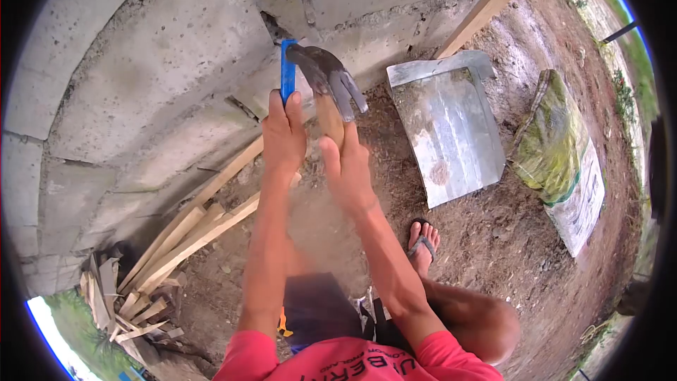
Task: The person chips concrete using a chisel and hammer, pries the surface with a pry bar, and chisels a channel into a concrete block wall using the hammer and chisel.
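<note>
My left hand (285, 137) is closed on the lower end of a narrow blue piece (288, 70), held upright against the concrete block wall (162, 63). Its exact kind I cannot make out. Just to the right, my right hand (350, 173) grips the wooden handle of a claw hammer (323, 70). The hammer's dark head is at the upper part of the blue piece, with its claw pointing right and down. Whether the two touch I cannot tell. A gap in the block joints (273, 27) shows close above the blue piece.
Long wooden strips (187, 240) lean along the wall's foot, beside a pile of short offcuts (134, 310). A bent metal sheet (455, 137) lies on the dirt at right, near a yellow-green sack (553, 144). A wooden post (490, 7) slants at the upper right.
</note>
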